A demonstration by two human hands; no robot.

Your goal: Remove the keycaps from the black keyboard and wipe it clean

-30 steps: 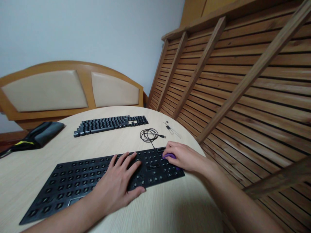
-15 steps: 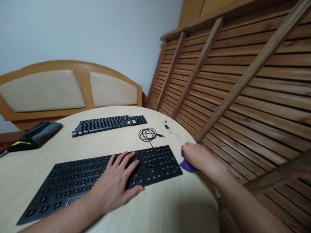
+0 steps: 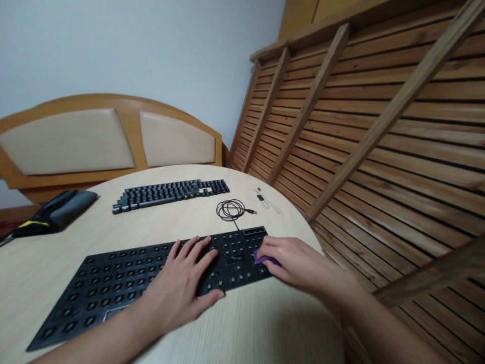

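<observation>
A black keyboard base [image 3: 125, 277], bare of its keycaps so the switches show, lies flat on the table. My left hand [image 3: 185, 275] rests on its middle with the fingers spread and the thumb over the near edge. At the base's right end, my right hand [image 3: 288, 258] is closed around a purple cloth [image 3: 267, 260] and presses it on the switches there. Most of the cloth is hidden under the fingers. From the base's back edge runs a black USB cable [image 3: 230, 210], coiled on the table.
Loose black keycaps [image 3: 162, 194] stand in rows further back on the pale round table [image 3: 235, 328]. A keycap puller [image 3: 261, 198] and a thin white stick lie at the right. A dark grey and yellow fabric item [image 3: 60, 210] sits far left. Wooden slats [image 3: 359, 151] rise beside the table.
My right hand has moved left with the purple cloth, from the table beside the keyboard base onto its right end. The left hand has stayed in place.
</observation>
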